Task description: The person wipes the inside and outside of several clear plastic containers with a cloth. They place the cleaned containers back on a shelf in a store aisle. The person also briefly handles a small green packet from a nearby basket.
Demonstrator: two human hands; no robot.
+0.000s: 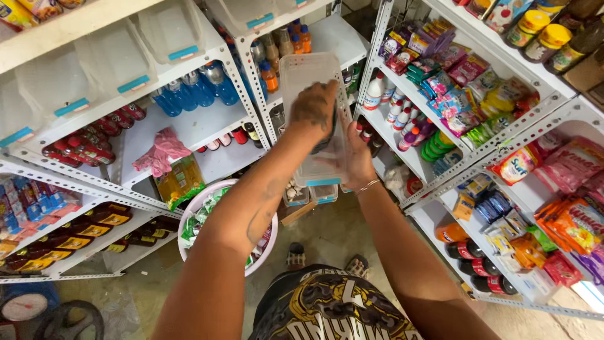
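Observation:
A clear plastic storage box [309,75] with a blue latch at its lower end is held up in front of me, in the corner between the shelves. My right hand [357,158] grips its lower right side from behind. My left hand [316,108] presses against the box's face, with something dark under the palm that I cannot make out.
White metal shelves stand left and right. Left: blue bottles [189,91], red bottles [94,141], dark bottles [75,236], a pink cloth [162,150], clear boxes [94,69] on top. Right: colourful packets [566,220] and sachets. A white basin [195,208] of packets sits on the floor.

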